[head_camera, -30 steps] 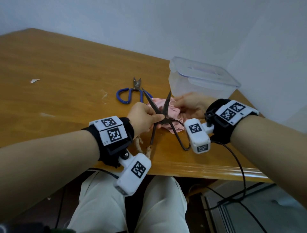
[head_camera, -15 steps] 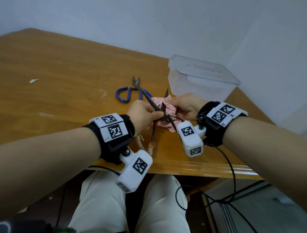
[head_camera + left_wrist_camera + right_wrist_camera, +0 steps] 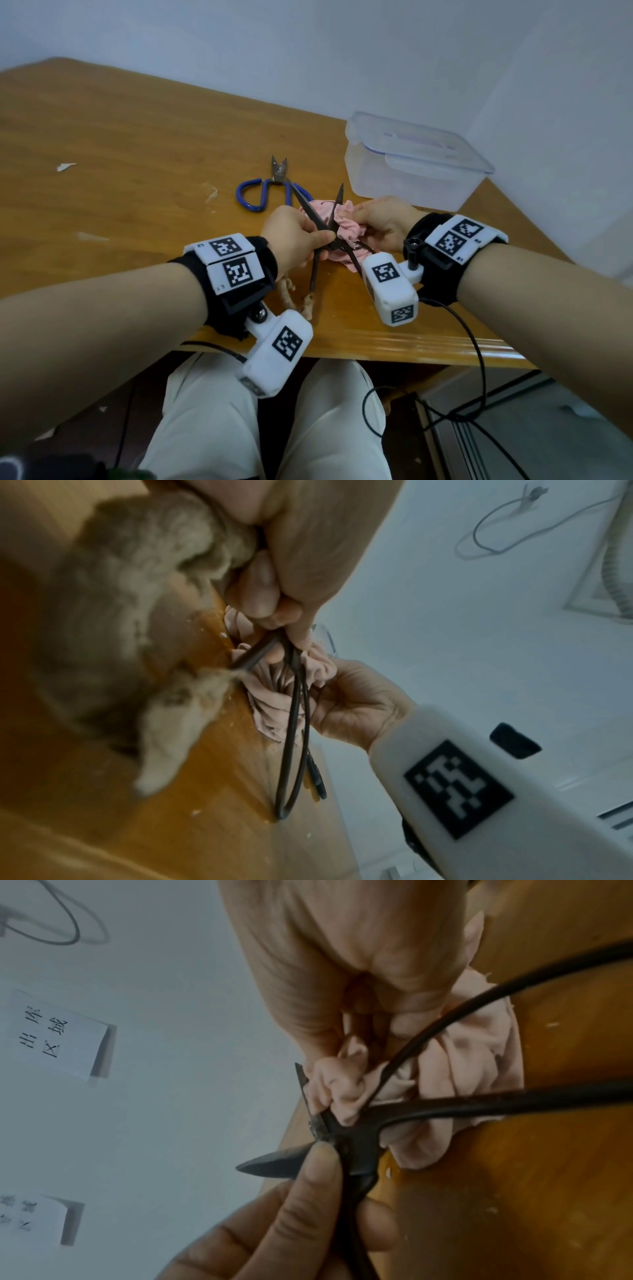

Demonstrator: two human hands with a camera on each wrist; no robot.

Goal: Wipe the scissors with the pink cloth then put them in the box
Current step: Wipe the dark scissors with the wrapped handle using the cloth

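The black scissors [image 3: 329, 236] are pinched near the pivot by the left hand [image 3: 294, 236], blades still open. The pink cloth [image 3: 346, 228] is bunched on one blade by the right hand [image 3: 383, 219], lower than before. The box [image 3: 414, 161] is kept shut behind, on the table [image 3: 120, 164].

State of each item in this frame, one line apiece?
Dark scissors: blades open, held at the pivot by the left hand.
Pink cloth: bunched in the right hand, against one blade.
Blue-handled scissors: flat on table, untouched.
Box: lid on.
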